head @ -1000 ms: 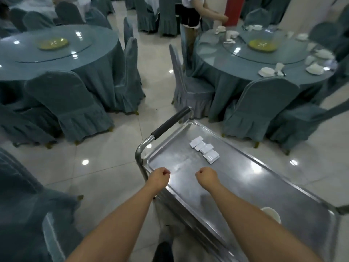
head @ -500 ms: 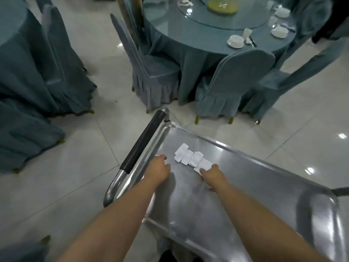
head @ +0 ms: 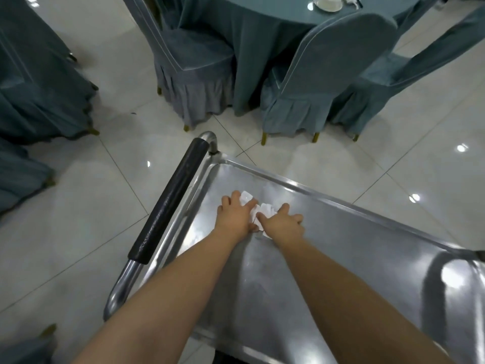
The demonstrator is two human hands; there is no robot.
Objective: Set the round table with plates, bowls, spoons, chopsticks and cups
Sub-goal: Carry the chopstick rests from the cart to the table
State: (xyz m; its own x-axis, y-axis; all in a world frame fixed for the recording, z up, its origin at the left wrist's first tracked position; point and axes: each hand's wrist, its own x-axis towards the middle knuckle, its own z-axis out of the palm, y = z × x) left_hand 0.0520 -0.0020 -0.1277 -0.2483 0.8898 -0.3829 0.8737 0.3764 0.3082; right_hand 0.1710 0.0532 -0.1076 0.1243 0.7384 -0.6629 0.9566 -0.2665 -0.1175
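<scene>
Left hand (head: 234, 216): fingers spread over the small white dishes (head: 265, 210), gathered for pickup.
Right hand (head: 282, 222): fingers curled on dishes.
Cart (head: 341, 248): parked near the round table (head: 262, 11).

Single head-worn wide-angle view, looking steeply down, close over steel cart (head: 328, 271), tiled floor (head: 65, 206) beyond

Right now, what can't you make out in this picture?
- White pieces on the cart: mostly covered by left hand and right hand; their number is unclear.
- Table: cut off by the top edge; only one dish shows.
</scene>
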